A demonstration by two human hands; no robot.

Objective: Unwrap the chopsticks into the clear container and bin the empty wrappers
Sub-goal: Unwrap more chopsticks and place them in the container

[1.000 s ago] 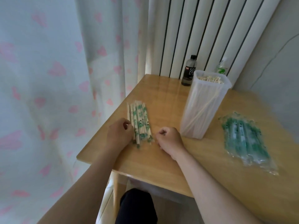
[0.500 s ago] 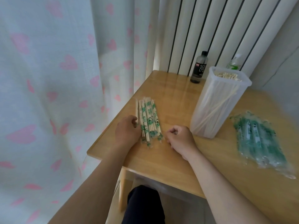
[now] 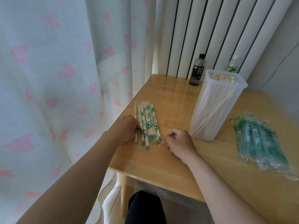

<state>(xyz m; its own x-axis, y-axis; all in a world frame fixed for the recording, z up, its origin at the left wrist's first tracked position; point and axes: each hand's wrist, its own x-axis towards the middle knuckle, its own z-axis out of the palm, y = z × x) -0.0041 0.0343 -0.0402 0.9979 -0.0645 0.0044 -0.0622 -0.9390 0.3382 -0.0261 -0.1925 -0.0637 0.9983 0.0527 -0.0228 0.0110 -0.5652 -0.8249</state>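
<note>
A pile of wrapped chopsticks [image 3: 148,123] in clear sleeves with green print lies near the table's left edge. My left hand [image 3: 125,129] rests at the pile's left side, its fingertips curled onto the outermost wrapped pair. My right hand [image 3: 178,142] sits on the table just right of the pile, fingers curled into a loose fist with nothing visible in it. The tall clear container [image 3: 215,107] stands right of my right hand, holding several bare chopsticks. A heap of empty green-printed wrappers [image 3: 262,143] lies further right.
The wooden table [image 3: 178,97] stands against a white radiator [image 3: 210,29], with a heart-print curtain [image 3: 56,78] close on the left. A dark bottle [image 3: 198,71] and a green-labelled bottle [image 3: 232,66] stand at the table's back edge.
The view has shifted so that the table sits further right in the frame. Both hands keep nearly the same places beside the pile of wrapped chopsticks.
</note>
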